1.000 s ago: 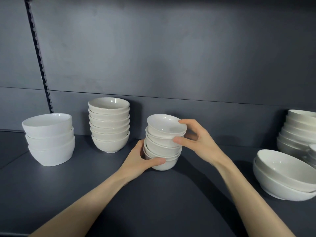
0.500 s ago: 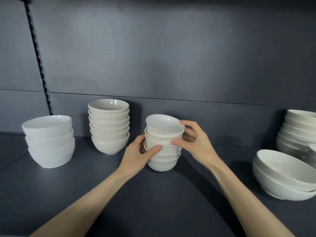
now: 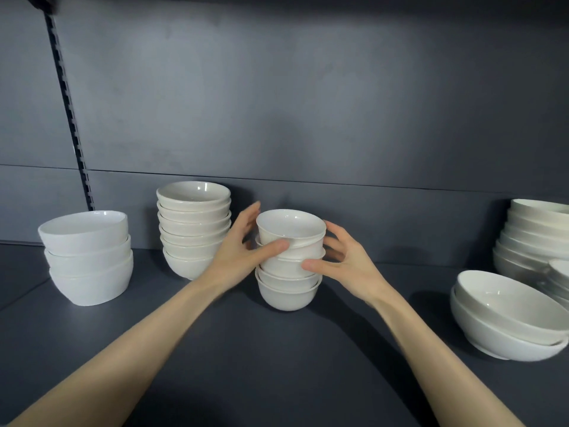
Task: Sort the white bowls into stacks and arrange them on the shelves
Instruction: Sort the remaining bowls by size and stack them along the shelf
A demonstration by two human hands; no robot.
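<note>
Dark shelf (image 3: 221, 359): far-L bowl stack (image 3: 87, 266), back-L stack (image 3: 191, 229), ctr stack (image 3: 286, 294), wide-bowl pair (image 3: 505, 322), back-R stack (image 3: 529, 238).

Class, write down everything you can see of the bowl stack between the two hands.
The bowl stack is about five small, glossy white, ceramic-looking bowls nested upright, rims showing. It stands on the dark shelf, right of a taller stack. The left hand rests its thumb on its front; the right hand cups its right side, contact blurred.
</note>
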